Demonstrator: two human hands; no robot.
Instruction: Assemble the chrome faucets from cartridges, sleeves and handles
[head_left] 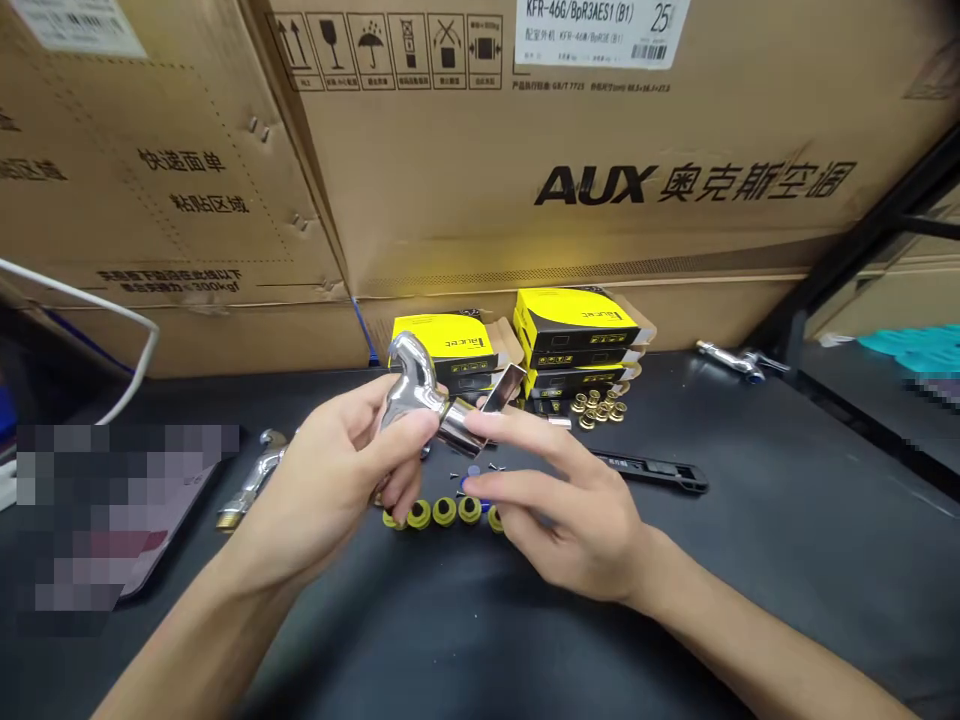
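My left hand (345,450) is closed around the curved body of a chrome faucet (411,385), held up above the table. The faucet's flat lever handle (504,390) points up to the right. My right hand (570,500) has its index finger pressed on the round base of that handle; the thumb is mostly hidden behind it. The other right fingers are apart from the faucet, the middle one stretched out. Beneath the hands lie a row of yellow-green faucet cartridges (444,513), a small blue disc (474,470) and several small screws (496,467).
Yellow-and-black boxes (577,310) are stacked at the back, beside brass fittings (600,408). A black utility knife (660,472) lies to the right. Other chrome faucets rest at left (259,480) and far right (731,360). Large cardboard cartons (570,240) stand behind the black table (420,640).
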